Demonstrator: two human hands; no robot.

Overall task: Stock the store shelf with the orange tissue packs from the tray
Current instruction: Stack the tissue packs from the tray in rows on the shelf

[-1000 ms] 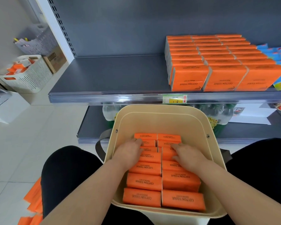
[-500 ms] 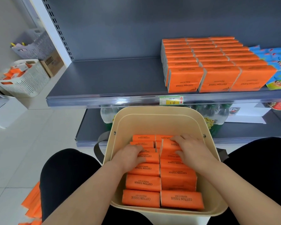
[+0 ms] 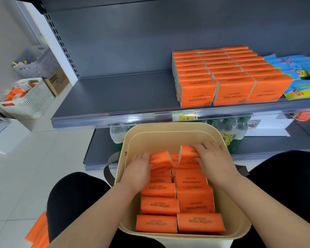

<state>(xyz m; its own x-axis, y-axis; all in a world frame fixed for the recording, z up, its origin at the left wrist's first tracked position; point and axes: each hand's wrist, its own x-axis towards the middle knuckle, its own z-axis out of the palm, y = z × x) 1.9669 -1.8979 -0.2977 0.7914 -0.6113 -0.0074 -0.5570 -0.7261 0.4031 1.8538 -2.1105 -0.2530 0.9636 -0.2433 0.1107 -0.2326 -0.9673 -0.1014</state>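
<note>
A beige tray [image 3: 170,128] rests on my lap, filled with two columns of orange tissue packs [image 3: 158,205]. My left hand [image 3: 139,169] grips a tilted pack [image 3: 160,159] at the far end of the left column. My right hand [image 3: 212,159] grips another raised pack [image 3: 188,152] at the far end of the right column. Both packs are partly lifted out of their rows. Above the tray, the grey shelf [image 3: 115,93] carries three rows of stocked orange packs [image 3: 227,76] on its right half.
Blue snack packets [image 3: 301,79] sit right of the stocked packs. The lower shelf holds green bottles [image 3: 227,125]. A white basket [image 3: 28,100] with orange packs and a cardboard box [image 3: 58,83] stand on the floor at left. Loose orange packs [image 3: 38,231] lie by my left knee.
Both hands have pulled the far packs up and tilted them out of their rows. The camera has shifted, so the shelf sits slightly higher in view.
</note>
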